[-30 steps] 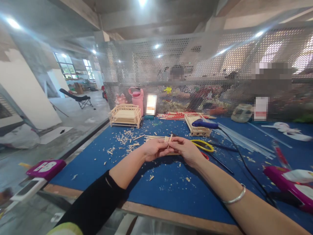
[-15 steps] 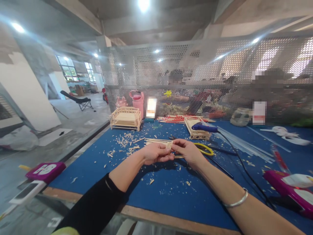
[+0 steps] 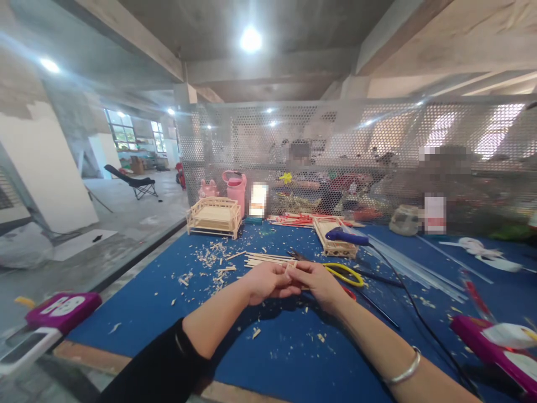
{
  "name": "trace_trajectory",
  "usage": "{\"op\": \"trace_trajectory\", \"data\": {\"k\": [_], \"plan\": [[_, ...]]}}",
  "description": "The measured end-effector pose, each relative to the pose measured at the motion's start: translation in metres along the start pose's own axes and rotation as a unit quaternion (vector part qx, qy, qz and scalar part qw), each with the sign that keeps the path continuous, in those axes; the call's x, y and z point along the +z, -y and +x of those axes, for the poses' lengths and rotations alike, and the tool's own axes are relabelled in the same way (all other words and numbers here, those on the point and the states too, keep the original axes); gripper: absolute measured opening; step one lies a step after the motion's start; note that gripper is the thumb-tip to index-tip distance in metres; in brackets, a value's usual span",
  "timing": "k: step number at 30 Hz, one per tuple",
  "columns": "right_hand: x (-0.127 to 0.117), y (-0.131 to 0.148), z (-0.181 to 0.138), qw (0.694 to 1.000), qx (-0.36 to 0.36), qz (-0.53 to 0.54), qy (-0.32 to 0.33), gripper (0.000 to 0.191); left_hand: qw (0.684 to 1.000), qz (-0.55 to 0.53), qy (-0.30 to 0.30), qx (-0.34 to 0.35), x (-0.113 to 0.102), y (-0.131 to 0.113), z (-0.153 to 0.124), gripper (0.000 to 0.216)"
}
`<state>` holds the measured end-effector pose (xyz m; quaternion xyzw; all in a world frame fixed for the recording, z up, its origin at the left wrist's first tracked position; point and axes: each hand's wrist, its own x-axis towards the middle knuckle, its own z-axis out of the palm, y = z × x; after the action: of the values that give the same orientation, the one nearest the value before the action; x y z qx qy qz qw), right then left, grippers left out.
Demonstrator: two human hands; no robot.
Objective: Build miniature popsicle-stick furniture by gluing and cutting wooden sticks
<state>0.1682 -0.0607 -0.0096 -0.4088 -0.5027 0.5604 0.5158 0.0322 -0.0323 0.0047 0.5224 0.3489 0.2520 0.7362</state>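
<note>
My left hand [image 3: 268, 281] and my right hand [image 3: 318, 282] meet over the middle of the blue table [image 3: 293, 347]. Both are closed in a pinch on a small piece of thin wooden sticks [image 3: 291, 267] held between their fingertips. Just beyond the hands lies a bundle of loose wooden sticks [image 3: 264, 258]. Yellow-handled scissors [image 3: 344, 274] lie right of my right hand. A blue glue gun [image 3: 346, 237] rests on a small stick frame [image 3: 329, 235] behind them, its black cable running toward me on the right.
A finished stick-built miniature bed [image 3: 215, 215] stands at the back left beside a pink bottle [image 3: 236, 188]. Wood chips litter the mat. Red-tipped sticks lie along a perforated metal screen [image 3: 361, 151]; people sit behind it. A purple box [image 3: 62, 310] sits left, another purple item [image 3: 495, 350] right.
The view has tilted upward, so the table sits lower in frame. My hands have stayed together on the stick piece, which is now turned lower between the fingers.
</note>
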Motion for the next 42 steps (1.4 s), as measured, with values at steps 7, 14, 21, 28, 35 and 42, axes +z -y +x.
{"op": "trace_trajectory", "data": {"k": [7,14,21,28,35,42], "plan": [[-0.005,0.0,0.003,0.998,0.017,0.041,-0.048,0.036,0.997,-0.042,0.059,-0.024,0.003,-0.007,-0.002,0.012],[-0.007,-0.005,0.003,0.999,0.012,0.01,-0.051,0.036,0.993,-0.013,0.1,-0.057,-0.003,-0.007,0.001,0.017],[-0.004,0.0,0.0,0.998,-0.002,-0.02,-0.064,0.036,0.998,0.051,0.044,0.017,0.002,0.001,0.0,0.028],[-0.006,0.003,0.001,0.999,-0.037,-0.019,-0.019,0.031,0.998,0.045,0.012,0.048,0.004,-0.002,0.0,0.035],[-0.018,0.012,-0.006,0.839,-0.367,-0.381,-0.127,0.031,0.999,0.039,0.015,0.033,0.002,-0.001,-0.002,0.036],[-0.022,0.017,-0.008,0.731,-0.432,-0.515,-0.112,0.032,0.999,0.048,0.014,0.011,0.003,0.0,-0.002,0.033]]}}
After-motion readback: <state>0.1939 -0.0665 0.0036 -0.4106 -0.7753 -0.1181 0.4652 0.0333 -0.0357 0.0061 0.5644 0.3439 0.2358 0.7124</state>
